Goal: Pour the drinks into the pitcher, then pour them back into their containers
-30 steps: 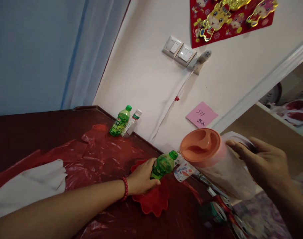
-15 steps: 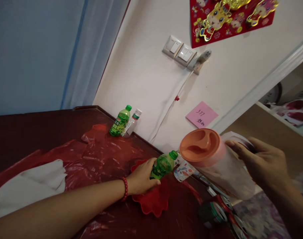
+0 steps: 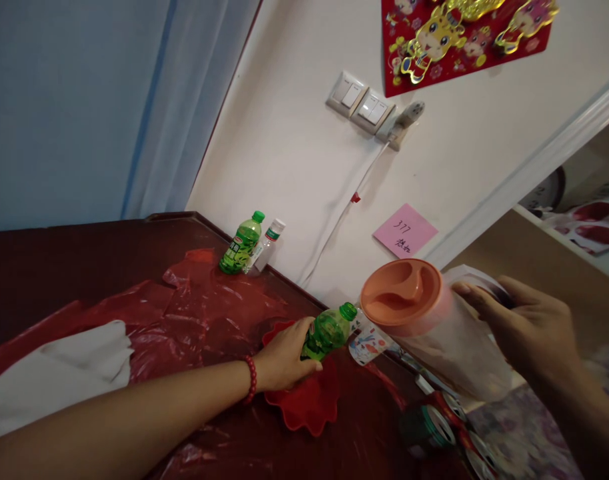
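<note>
My left hand [image 3: 286, 357], with a red bead bracelet at the wrist, is wrapped round a green plastic bottle [image 3: 328, 332] with a green cap. The bottle leans to the right over a red scalloped dish [image 3: 309, 403]. My right hand [image 3: 532, 327] grips the handle of a translucent pitcher [image 3: 449, 347] with an orange lid [image 3: 402, 292]. The pitcher is tilted, its lid facing up and left, close to the bottle's cap. Behind the bottle is a white patterned cup [image 3: 368, 345], partly hidden by the pitcher.
Another green bottle [image 3: 242, 245] and a clear bottle [image 3: 268, 248] stand against the wall. Red plastic film [image 3: 204, 320] and a white cloth [image 3: 69, 370] lie on the dark table [image 3: 49, 267]. Several cans [image 3: 429, 430] stand at lower right. A white cord [image 3: 332, 230] hangs from the wall socket.
</note>
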Demonstrator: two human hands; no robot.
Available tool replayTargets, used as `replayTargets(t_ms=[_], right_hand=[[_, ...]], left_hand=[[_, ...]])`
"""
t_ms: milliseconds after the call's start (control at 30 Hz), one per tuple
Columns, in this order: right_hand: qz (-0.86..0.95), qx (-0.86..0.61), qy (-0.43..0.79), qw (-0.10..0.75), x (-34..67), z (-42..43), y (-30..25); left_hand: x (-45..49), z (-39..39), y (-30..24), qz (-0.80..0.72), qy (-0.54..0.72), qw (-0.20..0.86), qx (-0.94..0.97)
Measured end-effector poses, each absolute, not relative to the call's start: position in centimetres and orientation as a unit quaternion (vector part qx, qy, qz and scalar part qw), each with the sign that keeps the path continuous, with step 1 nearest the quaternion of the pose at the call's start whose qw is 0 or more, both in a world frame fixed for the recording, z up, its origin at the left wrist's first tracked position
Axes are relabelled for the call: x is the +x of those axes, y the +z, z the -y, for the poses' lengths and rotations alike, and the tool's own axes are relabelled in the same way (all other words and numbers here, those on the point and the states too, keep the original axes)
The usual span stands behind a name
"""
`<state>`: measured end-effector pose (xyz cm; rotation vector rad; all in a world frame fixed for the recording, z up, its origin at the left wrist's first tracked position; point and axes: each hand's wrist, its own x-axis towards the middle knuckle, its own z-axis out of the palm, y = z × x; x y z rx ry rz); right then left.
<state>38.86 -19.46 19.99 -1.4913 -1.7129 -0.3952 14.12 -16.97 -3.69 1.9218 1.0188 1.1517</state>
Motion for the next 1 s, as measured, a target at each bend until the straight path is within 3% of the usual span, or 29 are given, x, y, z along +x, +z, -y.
replayTargets(t_ms=[1000], right_hand=[[0.683,-0.586,-0.17,0.401,38.89,19.46,20.17]], left_hand=[[14.05,16.91,-3.89,-0.39,0.442,0.338,0.734]])
